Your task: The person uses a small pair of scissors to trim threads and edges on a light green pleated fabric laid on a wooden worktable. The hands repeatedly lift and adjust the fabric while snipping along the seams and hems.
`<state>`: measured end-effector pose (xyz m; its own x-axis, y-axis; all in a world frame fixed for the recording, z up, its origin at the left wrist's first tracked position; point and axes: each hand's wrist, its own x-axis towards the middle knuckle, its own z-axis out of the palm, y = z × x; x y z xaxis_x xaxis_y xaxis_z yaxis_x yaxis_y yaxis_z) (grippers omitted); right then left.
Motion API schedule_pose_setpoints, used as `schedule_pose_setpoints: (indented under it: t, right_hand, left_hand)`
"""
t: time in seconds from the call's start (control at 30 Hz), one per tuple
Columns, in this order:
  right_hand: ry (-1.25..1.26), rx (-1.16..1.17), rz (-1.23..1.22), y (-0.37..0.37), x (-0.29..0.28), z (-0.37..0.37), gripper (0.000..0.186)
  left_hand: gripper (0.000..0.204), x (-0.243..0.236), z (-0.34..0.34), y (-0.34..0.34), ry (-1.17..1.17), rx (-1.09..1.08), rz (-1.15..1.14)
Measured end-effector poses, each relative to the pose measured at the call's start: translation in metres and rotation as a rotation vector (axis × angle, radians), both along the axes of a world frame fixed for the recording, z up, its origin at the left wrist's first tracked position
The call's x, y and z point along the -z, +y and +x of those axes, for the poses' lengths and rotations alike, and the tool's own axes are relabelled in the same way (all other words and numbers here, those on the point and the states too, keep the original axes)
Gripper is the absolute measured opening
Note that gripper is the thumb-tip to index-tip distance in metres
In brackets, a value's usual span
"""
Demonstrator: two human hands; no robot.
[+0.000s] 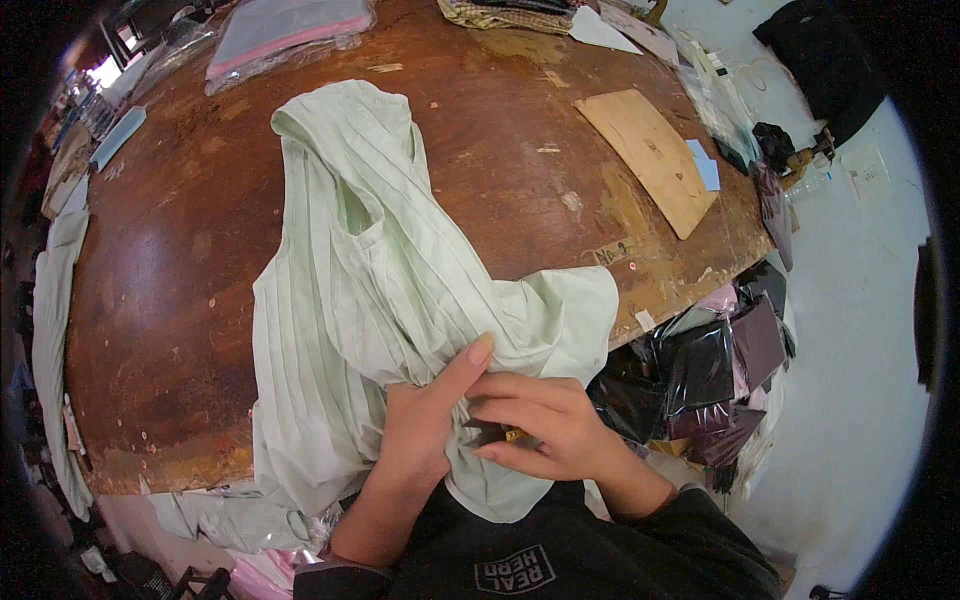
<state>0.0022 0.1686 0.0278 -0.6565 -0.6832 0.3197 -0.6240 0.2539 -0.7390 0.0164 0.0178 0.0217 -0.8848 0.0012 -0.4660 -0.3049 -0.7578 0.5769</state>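
Observation:
A pale green pleated garment (370, 270) lies crumpled across the worn brown wooden table (180, 250), its lower part hanging over the near edge. My left hand (425, 420) grips a fold of the garment near that edge, thumb stretched up along the cloth. My right hand (545, 420) is curled right beside it, fingers pinching the same fold, with a small dark and yellow object (505, 434) partly hidden between the fingers.
A tan cardboard piece (650, 155) lies at the table's right. Bagged pink fabric (285, 30) sits at the far left edge. Dark plastic-wrapped bundles (710, 370) pile up below the table's right edge. More pale green cloth (50, 330) hangs at the left.

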Motion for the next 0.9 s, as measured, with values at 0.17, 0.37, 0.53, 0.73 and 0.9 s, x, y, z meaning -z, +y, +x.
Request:
schedule_pose_setpoints:
  t: [0.17,0.37,0.53,0.73,0.9]
  right_hand:
    - [0.235,0.238,-0.009,0.013,-0.025,-0.007,0.033]
    - [0.38,0.391,0.154,0.007,-0.027,-0.022,0.034]
    - [0.423,0.405,0.176,0.004,-0.024,-0.025,0.031]
    - [0.423,0.384,0.159,0.004,-0.023,-0.025,0.028]
    - [0.463,0.348,0.184,0.002,-0.023,-0.027,0.029]
  left_hand:
    - [0.042,-0.003,-0.006,0.003,0.027,-0.069,0.007]
    - [0.042,-0.004,-0.008,0.006,0.063,-0.102,-0.019]
    - [0.042,-0.005,-0.008,0.007,0.038,-0.108,-0.051]
    - [0.039,-0.002,-0.006,0.004,0.047,-0.072,0.009]
    - [0.039,0.0,-0.006,0.004,0.056,-0.074,0.033]
